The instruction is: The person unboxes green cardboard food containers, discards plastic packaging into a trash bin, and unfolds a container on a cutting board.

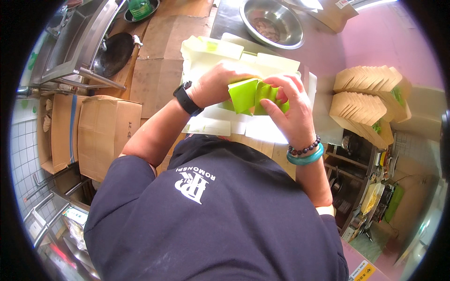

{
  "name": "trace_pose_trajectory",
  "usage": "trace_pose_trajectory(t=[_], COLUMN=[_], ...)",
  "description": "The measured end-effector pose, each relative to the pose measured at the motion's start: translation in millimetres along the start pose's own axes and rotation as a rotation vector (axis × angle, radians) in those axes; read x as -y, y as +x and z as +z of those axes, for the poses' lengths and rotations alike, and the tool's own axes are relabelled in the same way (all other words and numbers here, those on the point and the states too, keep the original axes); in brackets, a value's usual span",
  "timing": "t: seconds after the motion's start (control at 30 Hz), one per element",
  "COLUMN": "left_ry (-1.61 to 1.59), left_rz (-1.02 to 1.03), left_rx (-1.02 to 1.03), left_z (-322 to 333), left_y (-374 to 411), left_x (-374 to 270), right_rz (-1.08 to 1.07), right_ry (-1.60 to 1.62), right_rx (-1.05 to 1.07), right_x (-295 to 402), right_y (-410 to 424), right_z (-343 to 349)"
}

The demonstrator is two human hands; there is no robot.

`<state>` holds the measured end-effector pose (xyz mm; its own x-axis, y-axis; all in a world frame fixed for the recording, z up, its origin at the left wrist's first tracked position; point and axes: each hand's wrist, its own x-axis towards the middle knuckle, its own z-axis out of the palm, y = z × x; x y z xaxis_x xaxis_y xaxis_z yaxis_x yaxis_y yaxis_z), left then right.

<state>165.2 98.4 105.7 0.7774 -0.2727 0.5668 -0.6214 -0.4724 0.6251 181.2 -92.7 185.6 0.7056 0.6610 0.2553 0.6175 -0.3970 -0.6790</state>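
My left hand [219,82], with a black watch on its wrist, holds the left part of a bright green folded sheet [243,95], perhaps paper or card. On the sheet's right part, the thumb and fingers of my right hand [293,102] pinch its edge. Beads and a teal bangle [306,158] circle that wrist. The sheet has a fold or gap near its middle; its underside is hidden. Beneath both hands lie pale, flat, box-like pieces [277,63] and a white surface, partly washed out by glare.
Beyond the pale pieces, a steel bowl [293,30] with some brownish contents stands on the metal table [228,21]. Stacked kraft paper trays [365,79] are at right, some with greens. A dark wok [114,58] and cardboard boxes [102,137] are at left.
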Motion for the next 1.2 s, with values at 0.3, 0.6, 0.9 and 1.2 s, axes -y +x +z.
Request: trace_pose_trajectory(t=[0.3,0.6,0.9,1.2], left_ry=[-0.052,-0.065,-0.053,0.265], left_rz=[0.057,0.111,0.124,0.105], left_rx=[0.002,0.013,0.068,0.036], left_z=[8.8,10.4,10.6,6.7], left_y=[-2.5,-7.3,-8.1,-2.1], left_x=[-3.6,-9.7,-16.4,-42.6], right_rz=[-0.127,-0.233,-0.258,-0.222], right_ry=[-0.098,-0.194,-0.148,-0.054], right_rx=[0.157,0.356,0.476,0.283], right_x=[1.0,0.8,2.8,11.6], right_y=[6.7,9.8,8.7,-6.8], right_z=[-7.9,-15.0,-22.4,-35.1])
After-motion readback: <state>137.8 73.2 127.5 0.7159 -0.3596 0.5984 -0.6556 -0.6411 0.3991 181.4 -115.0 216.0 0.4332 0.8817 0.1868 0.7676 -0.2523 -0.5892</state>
